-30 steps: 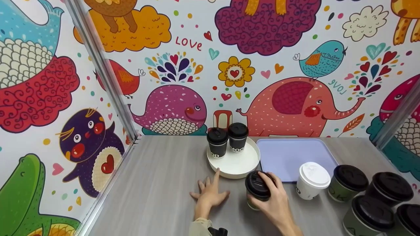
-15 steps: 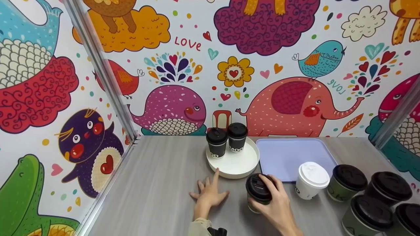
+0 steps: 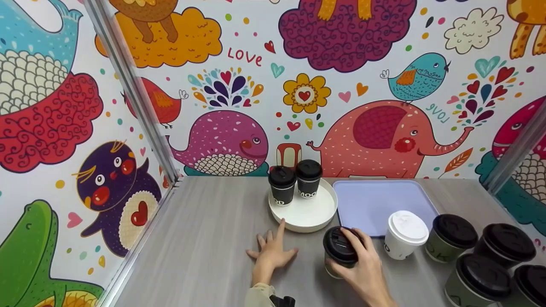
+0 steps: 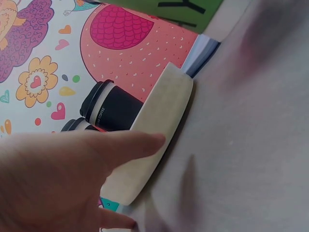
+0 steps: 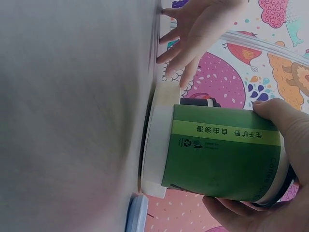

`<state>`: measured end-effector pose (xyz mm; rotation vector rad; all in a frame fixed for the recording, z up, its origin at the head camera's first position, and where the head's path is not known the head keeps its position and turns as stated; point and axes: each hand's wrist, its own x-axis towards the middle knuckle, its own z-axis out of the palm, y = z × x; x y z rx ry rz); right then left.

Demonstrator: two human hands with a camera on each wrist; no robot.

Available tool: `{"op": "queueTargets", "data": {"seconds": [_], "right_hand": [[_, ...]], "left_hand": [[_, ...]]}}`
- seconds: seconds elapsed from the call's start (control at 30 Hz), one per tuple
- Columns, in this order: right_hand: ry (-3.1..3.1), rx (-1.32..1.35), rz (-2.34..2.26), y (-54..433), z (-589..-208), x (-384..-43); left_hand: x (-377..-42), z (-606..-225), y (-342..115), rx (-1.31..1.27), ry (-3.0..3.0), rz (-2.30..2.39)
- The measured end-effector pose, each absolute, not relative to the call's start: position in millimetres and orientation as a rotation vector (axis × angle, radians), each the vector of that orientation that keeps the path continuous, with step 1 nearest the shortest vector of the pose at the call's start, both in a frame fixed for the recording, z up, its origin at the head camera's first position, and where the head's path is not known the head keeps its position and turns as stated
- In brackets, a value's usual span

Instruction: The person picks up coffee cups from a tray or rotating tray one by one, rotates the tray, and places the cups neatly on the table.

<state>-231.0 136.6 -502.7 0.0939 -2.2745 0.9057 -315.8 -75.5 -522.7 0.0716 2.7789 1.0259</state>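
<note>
against one second earlier, i record the green cup (image 5: 222,150) shifted slightly farther from the white plate (image 3: 315,213), standing beyond its near right side. the cup bears a paler green band with printed characters, and a black lid (image 3: 339,244). on my feed the right hand (image 3: 362,266) grasps it around the lid end. the left hand (image 3: 271,255) grips nothing, fingers spread, index fingertip at the plate's near rim, unchanged.
</note>
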Motion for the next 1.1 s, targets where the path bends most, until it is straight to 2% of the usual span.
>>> {"op": "queueTargets", "data": {"seconds": [1.1], "right_hand": [[-2.293,0.043,0.881,150.7,-490.3,-219.1]], "left_hand": [[-316.8,-525.5,-74.9,0.065,2.765,1.033]]}}
